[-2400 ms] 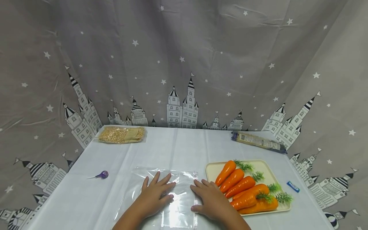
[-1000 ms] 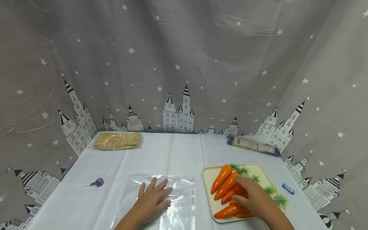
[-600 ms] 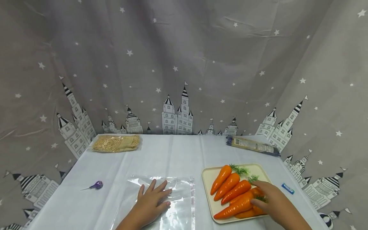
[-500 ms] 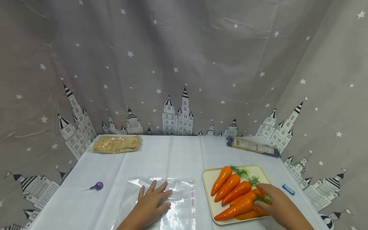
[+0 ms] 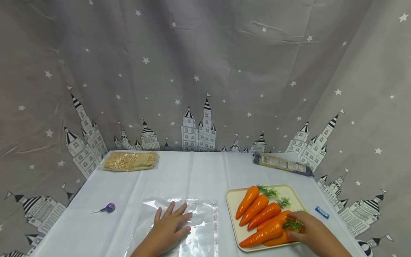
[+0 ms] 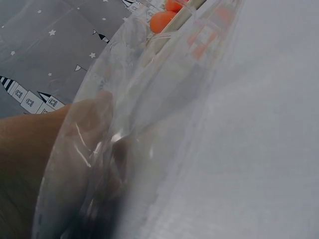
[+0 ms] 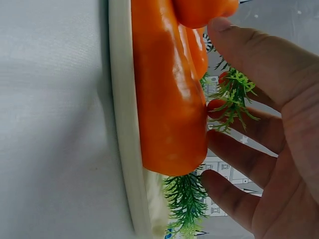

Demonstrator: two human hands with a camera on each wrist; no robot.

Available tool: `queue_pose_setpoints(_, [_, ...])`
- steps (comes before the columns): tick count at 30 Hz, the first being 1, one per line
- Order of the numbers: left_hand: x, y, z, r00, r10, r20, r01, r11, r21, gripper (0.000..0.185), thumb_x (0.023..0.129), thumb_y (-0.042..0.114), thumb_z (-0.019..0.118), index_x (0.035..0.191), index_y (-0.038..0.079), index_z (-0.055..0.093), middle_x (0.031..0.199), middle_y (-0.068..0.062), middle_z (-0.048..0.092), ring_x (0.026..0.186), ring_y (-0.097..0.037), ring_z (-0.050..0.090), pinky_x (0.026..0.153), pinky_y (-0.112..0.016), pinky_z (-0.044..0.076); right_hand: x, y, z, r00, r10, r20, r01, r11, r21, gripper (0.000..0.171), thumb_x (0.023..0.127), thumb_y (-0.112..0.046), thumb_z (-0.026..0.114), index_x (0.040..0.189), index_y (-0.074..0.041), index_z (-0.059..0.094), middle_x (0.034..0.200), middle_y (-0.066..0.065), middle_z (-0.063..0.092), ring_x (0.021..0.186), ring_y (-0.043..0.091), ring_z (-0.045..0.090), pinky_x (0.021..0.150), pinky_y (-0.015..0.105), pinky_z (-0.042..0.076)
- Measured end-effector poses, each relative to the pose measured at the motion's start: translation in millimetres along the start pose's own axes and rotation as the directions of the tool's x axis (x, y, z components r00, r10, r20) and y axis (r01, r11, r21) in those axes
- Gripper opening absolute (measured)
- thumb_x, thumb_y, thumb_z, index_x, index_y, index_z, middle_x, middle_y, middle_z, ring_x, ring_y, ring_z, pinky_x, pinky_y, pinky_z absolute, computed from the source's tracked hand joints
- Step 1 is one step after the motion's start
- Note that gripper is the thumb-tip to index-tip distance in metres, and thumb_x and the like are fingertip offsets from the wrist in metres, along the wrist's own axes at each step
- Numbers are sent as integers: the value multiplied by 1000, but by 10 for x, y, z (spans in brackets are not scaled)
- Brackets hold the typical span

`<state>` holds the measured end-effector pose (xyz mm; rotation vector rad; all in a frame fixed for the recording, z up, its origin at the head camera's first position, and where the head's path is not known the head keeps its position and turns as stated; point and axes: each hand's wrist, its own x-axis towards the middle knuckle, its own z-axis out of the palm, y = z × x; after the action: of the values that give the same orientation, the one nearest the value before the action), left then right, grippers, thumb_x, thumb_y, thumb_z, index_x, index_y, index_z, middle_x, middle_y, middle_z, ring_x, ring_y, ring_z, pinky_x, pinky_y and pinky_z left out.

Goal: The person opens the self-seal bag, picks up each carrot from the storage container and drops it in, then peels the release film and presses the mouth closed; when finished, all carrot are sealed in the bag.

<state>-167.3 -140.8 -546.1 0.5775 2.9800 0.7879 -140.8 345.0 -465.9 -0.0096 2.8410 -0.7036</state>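
Note:
In the head view my left hand [image 5: 168, 228] lies with fingers spread on a clear plastic bag [image 5: 202, 239], pressed flat on the table. The left wrist view shows the bag's film [image 6: 134, 94] raised across the hand. My right hand [image 5: 309, 230] is at the right side of a cream tray [image 5: 232, 201] of orange carrots. Its thumb touches the thick end of the top carrot [image 5: 269, 230], and its curved fingers stand apart around the green leaves [image 7: 234, 97]. A lower carrot [image 7: 167, 99] lies along the tray's near rim, beside the fingertips.
A purple lollipop [image 5: 109, 207] lies left of the bag. At the back are a packet of yellow kernels [image 5: 128, 161] on the left and a long dark-ended packet [image 5: 282, 163] on the right. A small blue packet [image 5: 322, 212] lies right of the tray.
The right hand has left the bag, crossed over the carrots to the right and lowered around the top carrot's leafy end. The left hand has stayed on the bag.

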Motion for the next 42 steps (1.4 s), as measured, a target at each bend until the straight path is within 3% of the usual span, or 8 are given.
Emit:
queue_pose_setpoints(8, [-3,1,4,1000,-5,-3,5,1000,12,46,98,54,66,139,33,68,163,0,47,156,-47,28,114,-82,7,12,-2,28,1000,21,-3,-21,1000,-17,69,74,-51,91,129,-15,71,131,5,69,123,34,64,103,63,51])
queue_pose_setpoints(16, [0,-4,-9,1000,-5,-4,5,1000,9,46,98,54,66,139,33,68,163,1,47,156,-46,27,114,-81,6,-8,1,80,997,-66,-26,68,996,65,72,74,-45,92,135,-16,67,129,2,69,121,32,65,103,63,51])
queue_pose_setpoints(22, [-6,-11,-11,1000,-6,3,6,1000,4,46,98,55,65,139,33,68,163,1,46,156,-46,26,114,-81,5,4,5,157,989,-135,-63,137,990,28,68,74,-46,91,133,-21,68,132,1,69,124,33,63,105,64,49])
queue_pose_setpoints(32, [-5,0,-17,1000,10,9,-10,1000,7,47,98,54,66,140,33,67,163,0,47,156,-48,27,114,-82,6,5,-21,177,983,-183,-12,184,983,24,58,78,-49,88,128,-25,71,132,1,70,122,33,64,102,63,52])
queue_pose_setpoints(42, [-7,5,-23,1000,3,13,-3,1000,8,46,98,50,68,140,32,67,163,0,46,156,-47,27,115,-80,5,36,28,219,979,-201,14,200,978,64,59,80,-50,86,132,-25,71,133,8,70,122,38,64,101,66,51])
